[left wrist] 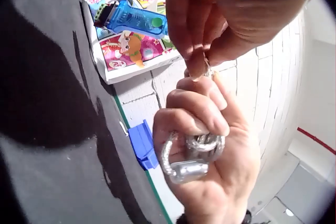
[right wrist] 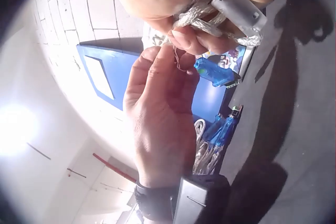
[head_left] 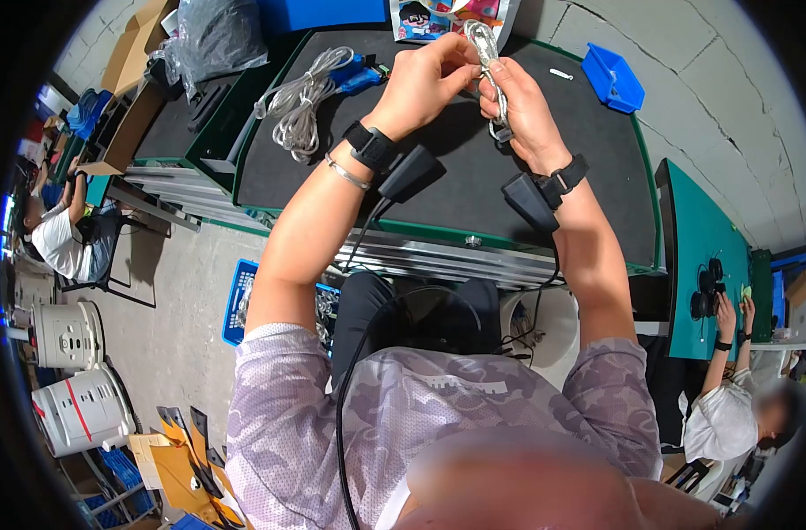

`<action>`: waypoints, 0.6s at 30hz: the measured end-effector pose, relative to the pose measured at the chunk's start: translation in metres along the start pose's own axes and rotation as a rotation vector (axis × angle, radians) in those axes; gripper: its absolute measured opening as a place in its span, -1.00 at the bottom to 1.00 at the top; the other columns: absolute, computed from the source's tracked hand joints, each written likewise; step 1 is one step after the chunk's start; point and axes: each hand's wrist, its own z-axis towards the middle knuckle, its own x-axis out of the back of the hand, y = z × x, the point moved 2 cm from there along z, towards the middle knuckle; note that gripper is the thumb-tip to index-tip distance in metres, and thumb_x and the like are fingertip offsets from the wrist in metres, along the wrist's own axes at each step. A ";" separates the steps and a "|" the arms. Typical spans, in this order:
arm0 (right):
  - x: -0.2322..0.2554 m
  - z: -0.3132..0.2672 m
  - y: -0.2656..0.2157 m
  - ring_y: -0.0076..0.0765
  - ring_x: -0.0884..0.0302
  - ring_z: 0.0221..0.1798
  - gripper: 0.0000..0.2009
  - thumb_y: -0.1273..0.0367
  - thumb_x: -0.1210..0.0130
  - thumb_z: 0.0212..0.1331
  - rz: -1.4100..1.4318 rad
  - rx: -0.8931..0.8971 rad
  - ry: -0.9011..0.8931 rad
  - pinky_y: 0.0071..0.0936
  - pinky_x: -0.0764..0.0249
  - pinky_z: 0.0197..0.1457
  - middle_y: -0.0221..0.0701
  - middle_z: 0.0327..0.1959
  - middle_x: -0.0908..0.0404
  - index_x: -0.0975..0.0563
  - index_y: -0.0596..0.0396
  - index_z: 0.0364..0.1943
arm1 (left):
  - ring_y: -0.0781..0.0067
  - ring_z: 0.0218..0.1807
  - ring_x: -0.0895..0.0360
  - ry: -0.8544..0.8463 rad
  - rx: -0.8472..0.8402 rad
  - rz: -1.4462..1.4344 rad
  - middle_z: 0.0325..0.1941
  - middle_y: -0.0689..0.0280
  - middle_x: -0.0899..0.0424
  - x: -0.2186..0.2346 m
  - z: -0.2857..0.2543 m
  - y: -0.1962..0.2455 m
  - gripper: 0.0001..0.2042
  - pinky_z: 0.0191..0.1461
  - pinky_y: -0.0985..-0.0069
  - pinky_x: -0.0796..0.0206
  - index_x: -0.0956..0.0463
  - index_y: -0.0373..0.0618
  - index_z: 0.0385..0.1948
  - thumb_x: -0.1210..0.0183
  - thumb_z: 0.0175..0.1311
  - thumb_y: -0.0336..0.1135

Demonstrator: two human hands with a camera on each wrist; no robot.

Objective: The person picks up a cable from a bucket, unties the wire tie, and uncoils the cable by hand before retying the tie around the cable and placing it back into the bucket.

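Note:
Over the far part of the dark work mat (head_left: 456, 199), my right hand (head_left: 522, 106) grips a folded bundle of silvery braided cable (head_left: 484, 44). A grey cylindrical plug (left wrist: 190, 172) on this cable sticks out below the curled fingers in the left wrist view. My left hand (head_left: 425, 84) is right beside it, thumb and fingers pinching a thin wire-like tie (right wrist: 177, 58) at the bundle. A translucent blue connector (right wrist: 215, 73) with a green terminal end shows close behind the hands in the right wrist view.
Another clear cable bundle (head_left: 301, 110) with blue connectors (head_left: 360, 79) lies left on the mat. A blue tray (head_left: 613, 78) stands at the right edge and a printed bag (head_left: 412, 22) at the back. Two other people sit at side benches.

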 end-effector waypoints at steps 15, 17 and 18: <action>0.008 0.002 0.003 -0.70 -0.21 -0.58 -0.80 0.24 0.10 0.42 0.134 -0.129 -0.074 -0.72 -0.19 -0.52 -0.57 -0.53 -0.34 -0.39 0.08 -0.23 | 0.16 -0.28 -0.64 -0.131 -0.276 0.249 -0.32 0.17 -0.65 0.012 0.001 0.010 -0.80 -0.19 0.48 -0.48 -0.52 -0.19 -0.23 -0.25 0.09 -0.50; 0.008 0.001 0.003 -0.70 -0.21 -0.58 -0.80 0.24 0.10 0.41 0.135 -0.139 -0.061 -0.72 -0.19 -0.52 -0.57 -0.53 -0.34 -0.39 0.08 -0.24 | 0.16 -0.27 -0.64 -0.154 -0.272 0.255 -0.30 0.16 -0.65 0.012 0.001 0.013 -0.79 -0.18 0.46 -0.48 -0.52 -0.18 -0.22 -0.25 0.09 -0.51; 0.008 0.001 0.001 -0.70 -0.21 -0.58 -0.80 0.24 0.10 0.41 0.121 -0.140 -0.045 -0.72 -0.19 -0.52 -0.57 -0.53 -0.34 -0.40 0.08 -0.24 | 0.16 -0.25 -0.64 -0.174 -0.267 0.260 -0.28 0.15 -0.65 0.012 0.001 0.013 -0.78 -0.18 0.45 -0.48 -0.53 -0.17 -0.20 -0.25 0.08 -0.51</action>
